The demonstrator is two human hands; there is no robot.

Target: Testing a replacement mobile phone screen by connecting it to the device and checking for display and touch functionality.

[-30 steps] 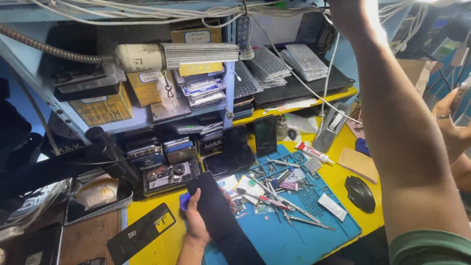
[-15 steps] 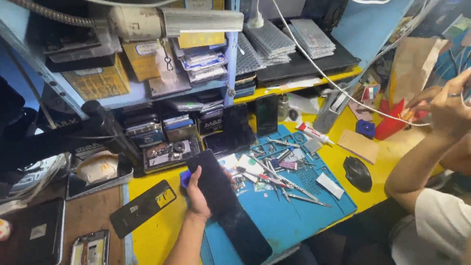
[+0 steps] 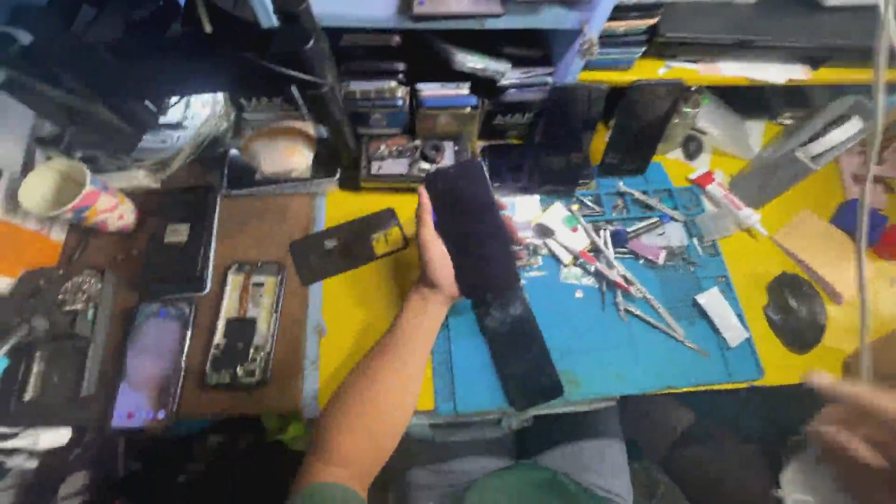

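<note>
My left hand (image 3: 434, 257) grips a dark, blank phone (image 3: 471, 224) by its left edge, holding it tilted over the near left part of the blue work mat (image 3: 597, 345). Just below it a second dark panel (image 3: 518, 347) lies flat on the mat. Blurred at the lower right corner is my right hand (image 3: 851, 431), just under a thin white cable (image 3: 873, 187) that hangs down from above. Whether the fingers close on the cable is unclear.
Tweezers and small tools (image 3: 621, 271) litter the mat. A black back cover (image 3: 347, 245) lies on the yellow table. Opened phones (image 3: 245, 322) rest on a brown board at left. A black mouse (image 3: 793, 311), a white tube (image 3: 728, 201), a cup (image 3: 70, 196) and stacked shelves surround them.
The view has dropped and swung left, bringing the brown board into sight. My right hand has come down from overhead to the lower right. My left hand keeps hold of the dark phone.
</note>
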